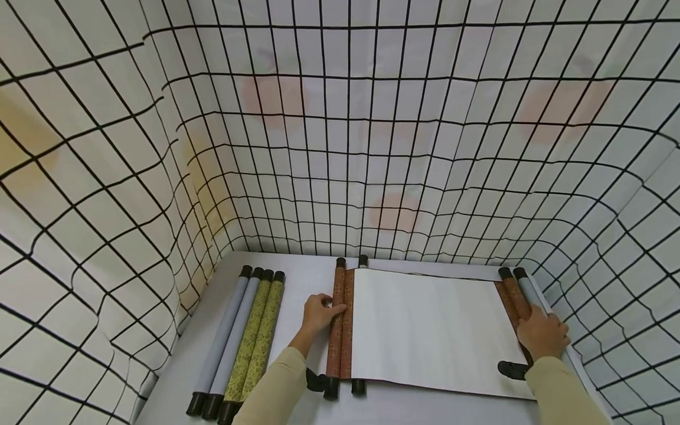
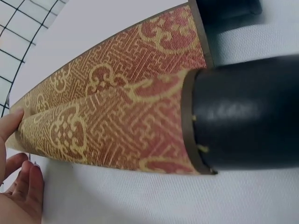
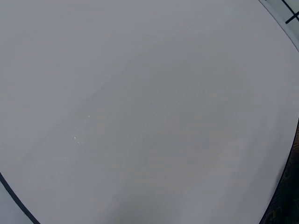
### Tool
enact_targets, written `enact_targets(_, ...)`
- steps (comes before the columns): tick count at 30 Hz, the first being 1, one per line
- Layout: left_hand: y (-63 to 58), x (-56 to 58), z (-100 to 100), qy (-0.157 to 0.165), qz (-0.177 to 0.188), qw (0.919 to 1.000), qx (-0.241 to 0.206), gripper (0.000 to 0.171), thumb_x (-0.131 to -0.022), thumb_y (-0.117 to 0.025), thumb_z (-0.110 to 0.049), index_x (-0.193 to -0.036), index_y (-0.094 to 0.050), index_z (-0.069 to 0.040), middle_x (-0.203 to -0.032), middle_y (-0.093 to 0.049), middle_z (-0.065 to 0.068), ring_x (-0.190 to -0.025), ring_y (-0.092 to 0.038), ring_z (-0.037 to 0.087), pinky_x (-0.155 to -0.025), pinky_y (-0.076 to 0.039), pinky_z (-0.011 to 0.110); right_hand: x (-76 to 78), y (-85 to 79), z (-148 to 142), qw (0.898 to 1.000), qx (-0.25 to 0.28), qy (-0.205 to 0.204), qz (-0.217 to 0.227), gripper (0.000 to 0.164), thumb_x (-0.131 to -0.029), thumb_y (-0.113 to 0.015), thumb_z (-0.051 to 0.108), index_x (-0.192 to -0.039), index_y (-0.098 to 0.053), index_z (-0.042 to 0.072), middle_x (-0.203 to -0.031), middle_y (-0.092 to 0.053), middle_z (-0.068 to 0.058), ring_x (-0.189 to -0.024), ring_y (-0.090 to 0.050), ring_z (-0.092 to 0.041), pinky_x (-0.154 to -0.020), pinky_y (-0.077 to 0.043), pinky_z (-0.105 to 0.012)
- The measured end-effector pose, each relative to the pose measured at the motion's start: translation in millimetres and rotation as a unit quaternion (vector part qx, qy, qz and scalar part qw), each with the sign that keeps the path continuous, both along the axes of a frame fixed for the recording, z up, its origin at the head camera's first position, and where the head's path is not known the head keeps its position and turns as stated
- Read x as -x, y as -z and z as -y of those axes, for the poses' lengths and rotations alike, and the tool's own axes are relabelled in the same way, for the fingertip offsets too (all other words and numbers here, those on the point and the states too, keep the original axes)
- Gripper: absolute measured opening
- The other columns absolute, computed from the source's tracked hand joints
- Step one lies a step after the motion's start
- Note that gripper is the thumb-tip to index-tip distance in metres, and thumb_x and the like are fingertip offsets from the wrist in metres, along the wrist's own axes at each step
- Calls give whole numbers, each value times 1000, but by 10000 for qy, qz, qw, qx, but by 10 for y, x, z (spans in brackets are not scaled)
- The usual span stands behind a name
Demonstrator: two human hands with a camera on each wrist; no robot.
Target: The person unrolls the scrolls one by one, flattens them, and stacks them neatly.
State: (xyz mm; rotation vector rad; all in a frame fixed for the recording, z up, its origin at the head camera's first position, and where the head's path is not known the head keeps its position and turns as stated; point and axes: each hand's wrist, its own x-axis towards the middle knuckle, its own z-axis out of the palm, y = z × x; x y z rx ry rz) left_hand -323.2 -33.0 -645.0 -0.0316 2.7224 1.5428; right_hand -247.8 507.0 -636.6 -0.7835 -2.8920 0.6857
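Observation:
A hanging scroll (image 1: 430,333) lies partly unrolled, its white sheet spread between brown patterned brocade bands. My left hand (image 1: 317,314) holds its left roller (image 1: 336,336), thumb on top and fingers curled at the outer side; the left wrist view shows the gold-on-red brocade (image 2: 112,126) and a black end knob (image 2: 247,114) up close. At the other end, my right hand (image 1: 544,335) grips the right roller (image 1: 516,298), covering its middle. Only pale sheet (image 3: 149,112) fills most of the right wrist view, where the right hand is out of sight.
Two grey-blue scrolls (image 1: 228,336) and two yellow-green scrolls (image 1: 255,336) lie side by side at left. Another black-ended roller (image 1: 359,387) sticks out from under the sheet. A grey scroll (image 1: 526,289) lies by the right roller. Black wire mesh (image 1: 347,177) encloses the white table.

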Motion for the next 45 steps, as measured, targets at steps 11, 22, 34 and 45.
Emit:
enact_targets(11,21,0,59,280,477,9978,-359,56,-87,-86,-33,-125,-67,2,-104,-61,11,-90,-57,24,-73,-51,39,-37,-34,-37,9996,88,226,172,65,-101,-56,21,-154,-29,-6,-148,-21,-47,-132,-17,-70,-98,-19,-83)
enact_targets(22,-162,-9,126,376,706,9927,-904,60,-95,-78,-32,-142,-57,-1,-128,-57,20,-115,-57,35,-87,-53,48,-92,-216,-28,9998,-23,-120,-143,66,-102,-55,26,-154,-30,-7,-150,-22,-45,-129,-21,-72,-92,-23,-84)
enact_targets(34,-413,40,303,402,400,9941,-921,54,-99,-73,-28,-142,-56,-1,-134,-55,26,-116,-57,38,-89,-51,52,-16,-346,145,9969,-159,-551,-538,69,-99,-61,23,-153,-33,-10,-143,-37,-45,-123,-35,-70,-87,-34,-83)
enact_targets(45,-588,-13,568,190,138,9959,-870,49,-98,-74,-24,-139,-59,-1,-132,-55,28,-114,-57,38,-88,-52,51,183,-564,684,9833,90,-1403,-1158,62,-99,-64,17,-145,-39,-17,-136,-45,-44,-123,-43,-62,-98,-37,-70)
